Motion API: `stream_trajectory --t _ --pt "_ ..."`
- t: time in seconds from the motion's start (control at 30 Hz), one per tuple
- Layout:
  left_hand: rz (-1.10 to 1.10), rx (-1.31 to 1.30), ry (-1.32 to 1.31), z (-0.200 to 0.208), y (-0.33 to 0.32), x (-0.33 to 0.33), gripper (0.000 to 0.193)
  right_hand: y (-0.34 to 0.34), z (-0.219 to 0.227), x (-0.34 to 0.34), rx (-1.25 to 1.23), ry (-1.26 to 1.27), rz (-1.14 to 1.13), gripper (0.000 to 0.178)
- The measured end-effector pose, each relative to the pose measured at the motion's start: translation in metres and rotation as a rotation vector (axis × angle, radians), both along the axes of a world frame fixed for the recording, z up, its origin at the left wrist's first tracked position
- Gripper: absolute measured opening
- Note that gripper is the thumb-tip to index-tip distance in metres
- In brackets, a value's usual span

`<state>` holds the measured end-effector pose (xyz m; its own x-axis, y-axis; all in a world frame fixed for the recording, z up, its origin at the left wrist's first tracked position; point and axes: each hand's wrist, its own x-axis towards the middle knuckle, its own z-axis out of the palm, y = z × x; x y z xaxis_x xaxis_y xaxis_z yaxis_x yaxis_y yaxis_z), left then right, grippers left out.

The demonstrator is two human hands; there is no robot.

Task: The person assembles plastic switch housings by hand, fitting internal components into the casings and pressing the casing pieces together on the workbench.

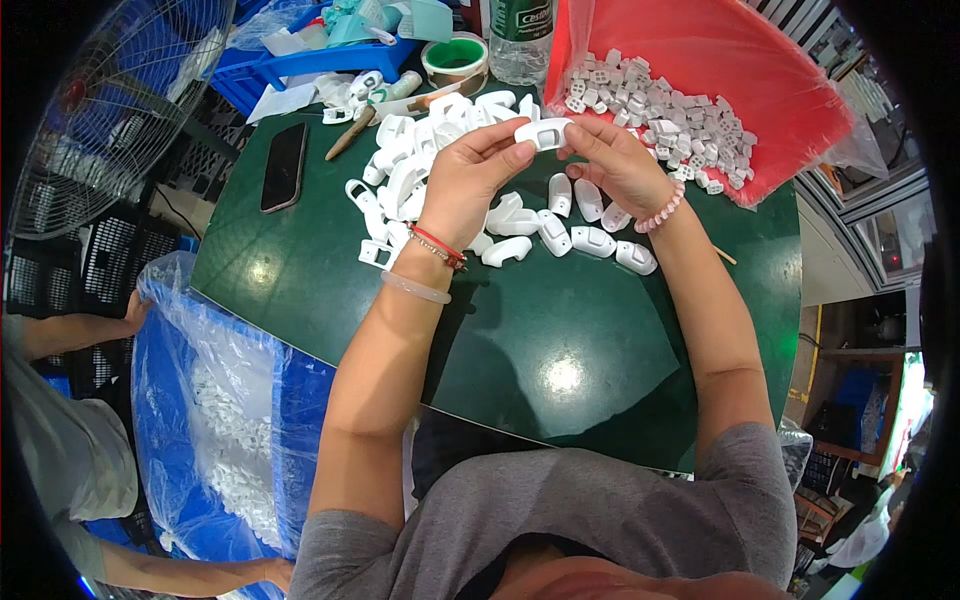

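Note:
A small white plastic housing (pixel 545 133) with a rectangular opening is raised over the far middle of the green table (pixel 560 345). My left hand (pixel 482 170) pinches its left end between thumb and fingers. At its right end, my right hand (pixel 618 160) grips it the same way. Below my hands lie several similar white housings (pixel 553 233), spread in a loose row. A heap of white housings (pixel 400 150) spreads beside and behind my left hand. Just beyond my right hand, small square white pieces (pixel 690 130) rest in a red plastic liner (pixel 765 70).
A phone (pixel 284 168) lies at the table's left. Tape rolls (pixel 455 62), a bottle (pixel 521 45) and a blue bin (pixel 300 68) stand at the back. On the left, a co-worker's hands (pixel 137 312) touch a lined blue crate (pixel 305 400) near a fan (pixel 100 100).

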<state>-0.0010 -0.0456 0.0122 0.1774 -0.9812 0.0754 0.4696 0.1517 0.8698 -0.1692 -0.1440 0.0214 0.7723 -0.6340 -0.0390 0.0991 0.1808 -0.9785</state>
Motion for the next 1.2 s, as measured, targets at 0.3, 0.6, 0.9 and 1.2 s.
stream_trajectory --t 0.3,0.6,0.9,1.2 --pt "-0.015 -0.027 -0.096 -0.003 -0.001 -0.001 0.031 -0.003 0.000 -0.003 -0.013 0.007 -0.007 0.029" --pt "-0.051 -0.004 -0.039 -0.001 0.000 -0.002 0.031 0.001 0.005 -0.002 -0.146 0.120 -0.055 0.028" --pt "0.020 -0.046 -0.069 -0.006 -0.002 0.002 0.022 0.009 0.003 0.005 -0.167 0.058 -0.069 0.031" --pt "0.020 -0.062 -0.004 -0.012 -0.004 0.002 0.026 0.007 -0.002 0.003 -0.021 -0.037 -0.009 0.026"
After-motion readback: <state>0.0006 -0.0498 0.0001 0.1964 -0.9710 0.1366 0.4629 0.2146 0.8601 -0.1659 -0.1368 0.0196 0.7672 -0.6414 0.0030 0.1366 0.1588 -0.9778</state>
